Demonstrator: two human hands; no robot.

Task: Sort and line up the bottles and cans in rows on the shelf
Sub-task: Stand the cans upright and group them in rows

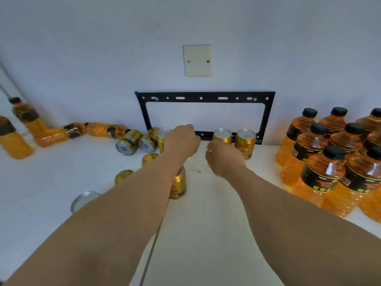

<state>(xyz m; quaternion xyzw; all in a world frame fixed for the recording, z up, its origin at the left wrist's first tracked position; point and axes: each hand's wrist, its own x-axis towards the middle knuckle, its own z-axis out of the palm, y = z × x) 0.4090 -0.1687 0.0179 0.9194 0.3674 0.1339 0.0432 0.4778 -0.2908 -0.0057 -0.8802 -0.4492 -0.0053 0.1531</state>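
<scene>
Both forearms are extended over the white shelf (206,234) toward the back wall. Left hand (181,141) is curled, fingers bent, just in front of an upright gold can (162,139); contact with it cannot be told. Right hand (223,156) is loosely closed at the base of two upright cans (245,142) at the wall; a grip cannot be confirmed. Tipped cans (128,142) and fallen bottles (99,130) are seen left of the hands. Upright bottles (321,172) are grouped in rows at far right
</scene>
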